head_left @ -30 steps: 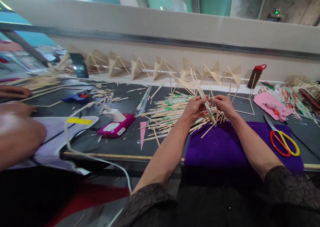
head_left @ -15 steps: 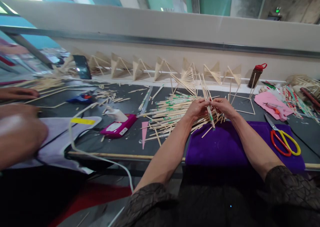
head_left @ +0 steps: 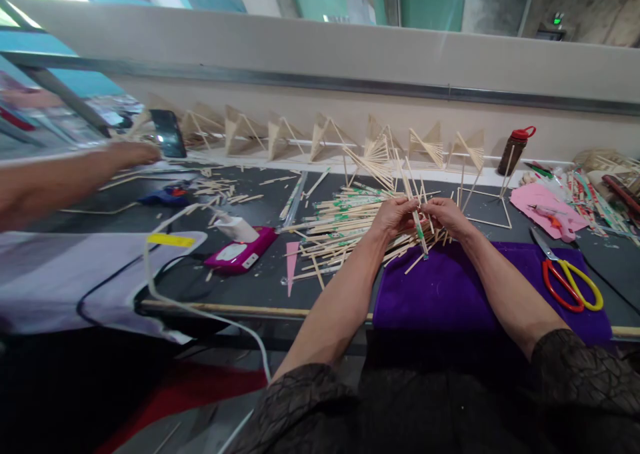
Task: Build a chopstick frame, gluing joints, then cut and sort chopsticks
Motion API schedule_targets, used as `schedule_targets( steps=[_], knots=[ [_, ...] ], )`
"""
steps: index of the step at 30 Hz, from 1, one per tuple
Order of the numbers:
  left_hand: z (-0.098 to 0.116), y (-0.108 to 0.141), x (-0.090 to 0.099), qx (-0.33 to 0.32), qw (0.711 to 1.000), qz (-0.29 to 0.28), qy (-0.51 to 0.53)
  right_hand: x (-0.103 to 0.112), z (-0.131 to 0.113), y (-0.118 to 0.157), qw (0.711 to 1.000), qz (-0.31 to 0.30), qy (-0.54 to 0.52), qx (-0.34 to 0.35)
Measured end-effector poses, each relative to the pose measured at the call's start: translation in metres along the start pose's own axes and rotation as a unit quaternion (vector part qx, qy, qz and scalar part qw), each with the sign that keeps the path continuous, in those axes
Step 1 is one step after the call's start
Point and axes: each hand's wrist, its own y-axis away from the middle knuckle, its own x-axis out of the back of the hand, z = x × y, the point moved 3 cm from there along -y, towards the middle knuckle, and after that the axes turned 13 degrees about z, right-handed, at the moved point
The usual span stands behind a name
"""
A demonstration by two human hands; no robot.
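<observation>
Over the near right edge of a pile of wrapped chopsticks [head_left: 333, 224], my two hands work close together. My left hand [head_left: 395, 217] is closed on chopsticks [head_left: 419, 226] in a clear wrapper with green print, which slant up and away from me. Right beside it, my right hand [head_left: 446, 215] has thumb and fingers pinched near the same chopsticks; thin sticks show by its fingertips, but exactly what it grips is hidden. A purple cloth [head_left: 440, 294] lies just below both hands.
Scissors [head_left: 567, 274] lie on the cloth at right, near a pink glue gun [head_left: 555, 221]. Stick models [head_left: 330, 134] line the back wall beside a red-lidded bottle [head_left: 513, 151]. At left are a magenta power strip [head_left: 243, 251], a white cable and a co-worker's arm [head_left: 75, 174].
The co-worker's arm at left has stretched forward across the table toward the phone. My own hands stay nearly in place, with only small finger movement around the chopsticks.
</observation>
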Motion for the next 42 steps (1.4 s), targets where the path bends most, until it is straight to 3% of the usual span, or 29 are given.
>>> schedule_targets(
  steps=[9,14,17,20,23,26,29,34,42],
  knots=[
    [0.000,0.001,-0.002,-0.022,0.999,0.018,-0.027,-0.003,0.002,0.003,0.999,-0.026,0.014,0.017],
    [0.007,0.002,-0.002,-0.051,0.996,0.053,-0.049,0.005,-0.003,-0.002,0.999,0.022,-0.003,0.034],
    [0.019,0.005,0.004,-0.115,0.981,0.107,-0.117,0.012,-0.008,-0.006,0.997,0.061,-0.015,0.050],
    [0.041,0.014,0.013,-0.240,0.923,0.155,-0.257,0.016,-0.009,-0.009,0.995,0.079,-0.011,0.065],
    [0.061,0.026,0.022,-0.329,0.785,0.207,-0.482,0.016,-0.002,-0.012,0.994,0.080,0.011,0.068],
    [0.068,0.032,0.027,-0.321,0.656,0.235,-0.642,0.014,0.005,-0.013,0.992,0.092,0.041,0.076],
    [0.064,0.027,0.025,-0.292,0.584,0.185,-0.734,0.013,0.008,-0.014,0.991,0.098,0.049,0.078],
    [0.068,0.008,0.030,-0.309,0.532,0.112,-0.780,0.012,0.009,-0.012,0.995,0.091,0.015,0.046],
    [0.081,-0.015,0.066,-0.297,0.539,0.104,-0.781,0.012,0.015,-0.012,0.992,0.111,0.037,0.052]
  ],
)
